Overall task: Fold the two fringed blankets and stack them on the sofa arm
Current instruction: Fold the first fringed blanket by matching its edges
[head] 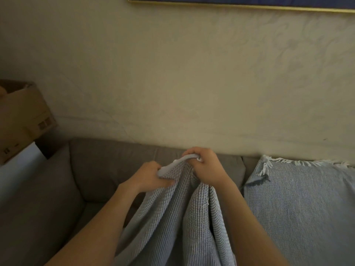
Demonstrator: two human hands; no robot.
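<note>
A pale blue waffle-weave blanket (184, 214) hangs in folds in front of the grey sofa (96, 169). My left hand (151, 176) grips its top edge from the left. My right hand (206, 166) grips the same edge a little higher and to the right, with the two hands close together. A second blue blanket (299, 204) with a white fringe along its top lies spread over the sofa's back and seat at the right. The sofa arm (44, 189) runs along the left side.
Brown cardboard boxes (21, 120) are stacked beyond the sofa arm at the left, above a white surface (17, 169). A cream textured wall (172, 83) rises behind the sofa, with the gold-framed lower edge of a picture (240, 2) at the top.
</note>
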